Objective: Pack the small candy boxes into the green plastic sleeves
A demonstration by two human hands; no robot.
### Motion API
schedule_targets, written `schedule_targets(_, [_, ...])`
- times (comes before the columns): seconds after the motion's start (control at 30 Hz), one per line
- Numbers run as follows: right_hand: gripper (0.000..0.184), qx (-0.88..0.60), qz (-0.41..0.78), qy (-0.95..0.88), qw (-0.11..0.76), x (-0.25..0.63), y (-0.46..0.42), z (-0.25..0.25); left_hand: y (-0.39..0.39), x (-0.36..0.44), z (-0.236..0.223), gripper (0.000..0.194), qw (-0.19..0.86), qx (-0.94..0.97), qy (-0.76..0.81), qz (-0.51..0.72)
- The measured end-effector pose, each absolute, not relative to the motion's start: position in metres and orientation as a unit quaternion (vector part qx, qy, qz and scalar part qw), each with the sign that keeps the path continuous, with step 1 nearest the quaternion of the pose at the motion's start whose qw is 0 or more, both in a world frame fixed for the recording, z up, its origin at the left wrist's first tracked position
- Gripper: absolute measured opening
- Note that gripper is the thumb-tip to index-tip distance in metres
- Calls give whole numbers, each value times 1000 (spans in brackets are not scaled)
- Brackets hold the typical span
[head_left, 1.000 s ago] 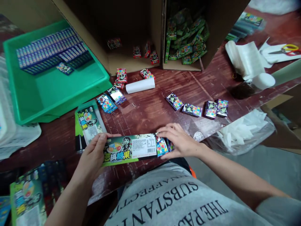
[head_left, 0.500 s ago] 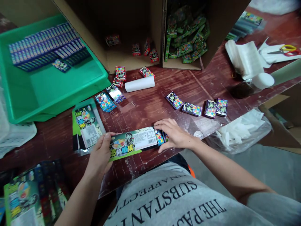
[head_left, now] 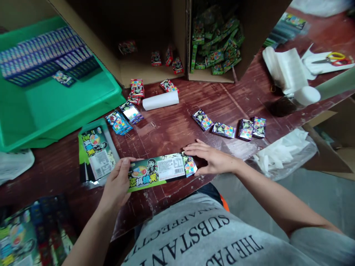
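Note:
My left hand (head_left: 120, 181) is closed on the left end of a long printed pouch (head_left: 155, 171), green and black with a white barcode label, lying flat over the table. A small candy box (head_left: 189, 164) sticks out of the pouch's right end. Around that box is my right hand (head_left: 209, 158), fingertips along its top edge and thumb at its lower right corner. How much of the box sits inside the pouch is hidden. A stack of similar pouches (head_left: 97, 151) lies just left of my left hand.
Several purple candy boxes (head_left: 224, 130) lie to the right, with blue ones (head_left: 118, 122) and red ones (head_left: 137, 88) to the left. A white roll (head_left: 161, 101) lies before cardboard cartons (head_left: 152, 75). The green tray (head_left: 91, 98) stands left; scissors (head_left: 330, 59) lie far right.
The candy box has gone further into the pouch's end, and a lighter printed box face now shows there. My right hand stays beside it. The whole view has shifted slightly.

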State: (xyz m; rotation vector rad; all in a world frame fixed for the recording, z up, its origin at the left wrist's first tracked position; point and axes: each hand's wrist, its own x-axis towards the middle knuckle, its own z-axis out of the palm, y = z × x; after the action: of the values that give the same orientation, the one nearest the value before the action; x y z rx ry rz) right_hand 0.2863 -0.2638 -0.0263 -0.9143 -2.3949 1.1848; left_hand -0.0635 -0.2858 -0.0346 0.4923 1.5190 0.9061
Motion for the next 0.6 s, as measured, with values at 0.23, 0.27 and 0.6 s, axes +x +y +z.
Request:
schedule_targets(0.23, [87, -308, 425, -833, 175, 287, -251, -24, -276, -61, -33, 43, 605, 202, 657, 401])
schedule_targets(0.27, [86, -308, 421, -836, 171, 287, -248, -23, -273, -60, -33, 43, 606, 199, 657, 402])
schedule_targets(0.6, [77, -424, 316, -822, 208, 287, -233, 0, -248, -57, -22, 25, 560, 169, 696, 417])
